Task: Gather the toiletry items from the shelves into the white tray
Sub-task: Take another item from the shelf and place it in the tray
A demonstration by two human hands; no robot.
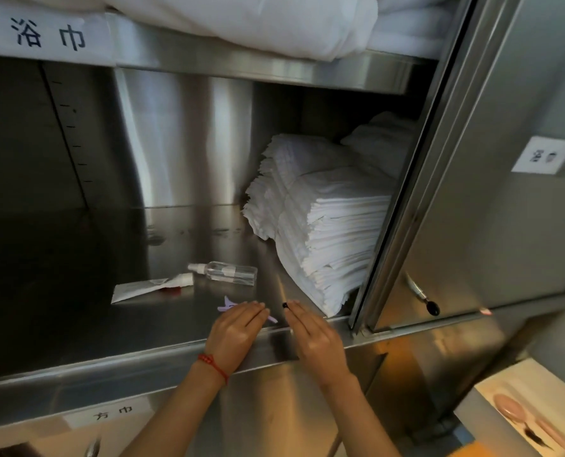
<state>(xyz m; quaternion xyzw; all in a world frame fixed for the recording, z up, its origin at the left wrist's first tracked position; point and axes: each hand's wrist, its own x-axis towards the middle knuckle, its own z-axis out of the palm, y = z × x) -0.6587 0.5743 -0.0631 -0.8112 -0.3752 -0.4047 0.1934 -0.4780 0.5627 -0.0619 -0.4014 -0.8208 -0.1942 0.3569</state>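
Reaching into the steel cabinet (182,143), the person works at the front edge of the middle shelf (162,328). A tall stack of folded white cloths (320,225) fills the shelf's right side. The white tray (492,395) waits well apart, at the lower right corner of the view, with a pink hairbrush (518,413) lying in it already. Toward the middle of the shelf lie a clear spray bottle (228,272) on its side and, just beside it to the left, a small tube (152,286) with a flat white wrapper.

Nearest the front edge, a purple hair clip (228,304) sits half under the left hand (238,331), whose fingers are straight and laid flat over it, gripping nothing. The right hand (314,334) is likewise flat, its fingertips (295,305) touching a tiny black object (285,305); what that is, I cannot tell.

The step in hand looks like picking up these two small pieces. On slick steel it should help to pinch each from its sides rather than press down, and to draw the black piece toward the edge before lifting.
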